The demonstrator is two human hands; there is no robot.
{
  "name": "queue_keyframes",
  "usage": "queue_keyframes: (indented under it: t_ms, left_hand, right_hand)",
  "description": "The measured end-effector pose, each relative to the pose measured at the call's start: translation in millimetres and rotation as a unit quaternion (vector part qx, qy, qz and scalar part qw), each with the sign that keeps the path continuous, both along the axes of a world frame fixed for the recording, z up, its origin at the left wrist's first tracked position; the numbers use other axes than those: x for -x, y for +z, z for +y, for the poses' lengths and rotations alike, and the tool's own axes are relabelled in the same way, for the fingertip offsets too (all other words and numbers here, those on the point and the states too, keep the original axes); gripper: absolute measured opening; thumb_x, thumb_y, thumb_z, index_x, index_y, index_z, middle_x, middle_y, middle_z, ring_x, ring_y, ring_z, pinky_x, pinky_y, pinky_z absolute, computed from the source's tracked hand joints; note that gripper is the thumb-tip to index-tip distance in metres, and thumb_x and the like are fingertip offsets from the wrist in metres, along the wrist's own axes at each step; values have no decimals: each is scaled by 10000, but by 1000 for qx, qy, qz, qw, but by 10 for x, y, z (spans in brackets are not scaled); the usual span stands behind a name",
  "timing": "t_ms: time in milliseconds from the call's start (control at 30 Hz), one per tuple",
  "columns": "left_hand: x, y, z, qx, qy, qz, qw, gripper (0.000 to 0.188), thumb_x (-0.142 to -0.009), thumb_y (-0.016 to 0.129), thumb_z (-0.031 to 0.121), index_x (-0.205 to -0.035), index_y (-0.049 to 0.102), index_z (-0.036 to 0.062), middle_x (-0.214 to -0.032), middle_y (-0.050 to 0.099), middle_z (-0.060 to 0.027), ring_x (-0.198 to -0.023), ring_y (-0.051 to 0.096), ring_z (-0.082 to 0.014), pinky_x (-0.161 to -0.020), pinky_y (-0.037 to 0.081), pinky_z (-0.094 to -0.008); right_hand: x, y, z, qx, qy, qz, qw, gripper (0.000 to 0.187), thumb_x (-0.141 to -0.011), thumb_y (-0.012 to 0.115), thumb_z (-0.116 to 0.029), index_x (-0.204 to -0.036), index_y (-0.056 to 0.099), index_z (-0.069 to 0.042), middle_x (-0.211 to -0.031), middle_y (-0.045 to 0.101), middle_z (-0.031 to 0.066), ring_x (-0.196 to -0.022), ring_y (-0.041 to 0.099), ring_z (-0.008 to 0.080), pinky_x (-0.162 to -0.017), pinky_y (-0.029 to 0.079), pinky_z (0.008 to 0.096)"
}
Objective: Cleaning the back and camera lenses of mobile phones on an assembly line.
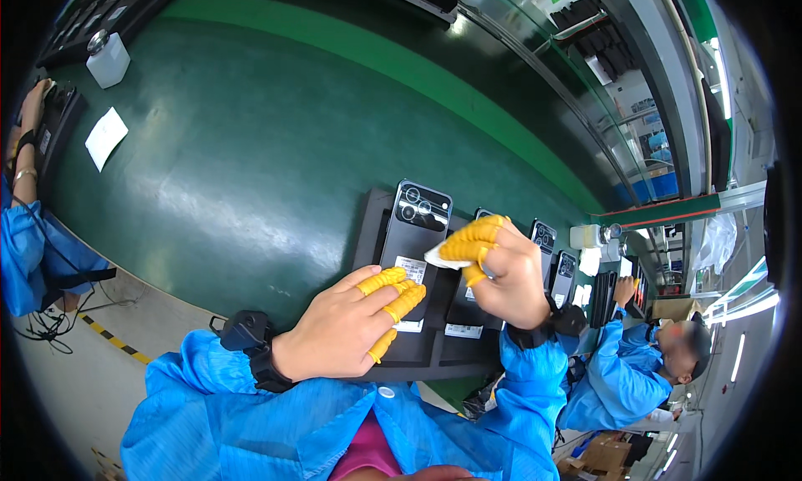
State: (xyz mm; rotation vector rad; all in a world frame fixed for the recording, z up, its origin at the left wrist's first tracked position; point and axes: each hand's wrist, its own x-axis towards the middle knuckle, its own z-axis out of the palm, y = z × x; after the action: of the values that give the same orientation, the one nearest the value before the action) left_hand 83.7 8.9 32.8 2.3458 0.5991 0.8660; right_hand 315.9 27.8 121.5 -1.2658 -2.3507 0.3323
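A dark smartphone (409,243) with a large camera block lies back up in a black tray (366,239) in front of me. White labels are stuck on its back. My left hand (336,326), with yellow finger cots, lies over the phone's lower left part, its fingers stretched out and touching it. Above the tray, just right of that phone, my right hand (511,272) is closed in a pinch on a small white wipe (445,258). It also wears yellow finger cots and partly hides a second phone (464,310) in the tray.
More phones (543,237) stand in line to the right. White bottles (585,235) are beyond them, near a co-worker (622,381) in blue. At the far left are a white dispenser bottle (109,61), a white sheet (106,138) and another person's arm (29,138). A shelf frame borders the green bench (217,155).
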Motion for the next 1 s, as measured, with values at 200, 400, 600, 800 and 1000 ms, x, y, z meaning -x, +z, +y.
queue_keyframes:
  t_ms: [200, 400, 600, 800, 1000]
  left_hand:
    - [21, 41, 48, 10, -14, 22, 1000, 545, -790, 677, 165, -1313, 596, 35, -1113, 638, -147, -1124, 598, -316, -1110, 382, -469]
    - [85, 71, 62, 22, 4, 31, 999, 561, -751, 689, 115, -1299, 598, 32, -1184, 618, -189, -1173, 555, -390, -1099, 366, -514]
    - [122, 41, 55, 11, 13, 65, 998, 562, -739, 681, 91, -1291, 601, 15, -1227, 601, -218, -1174, 536, -428, -1112, 346, -523]
    - [154, 46, 27, -16, 35, 67, 997, 542, -736, 705, 80, -1268, 621, 21, -1135, 615, -195, -1119, 572, -399, -1106, 359, -524]
    - [110, 87, 37, 10, 36, 87, 996, 525, -763, 679, 89, -1280, 612, 27, -1241, 615, -199, -1191, 539, -418, -1127, 334, -513]
  right_hand:
    - [-152, -29, -403, -8, -71, -17, 997, 315, -593, 632, 104, -874, 736, 7, -948, 697, 141, -862, 640, 334, -786, 533, 397]
    - [-475, -51, -750, -83, -198, 1, 977, 400, -654, 612, 114, -987, 751, -57, -967, 693, 113, -897, 635, 309, -798, 533, 383]
    - [-1656, -145, -1120, -178, -453, 10, 873, 339, -717, 622, 85, -997, 749, -57, -925, 728, 150, -855, 695, 326, -790, 550, 373]
    - [-2684, -496, -1158, -205, -518, -170, 813, 260, -716, 707, 17, -966, 747, -38, -954, 701, 187, -869, 662, 383, -783, 541, 438]
    - [-2651, -651, -1340, -117, -600, -70, 788, 265, -744, 728, -57, -1000, 695, 3, -960, 702, 220, -897, 669, 402, -796, 536, 449]
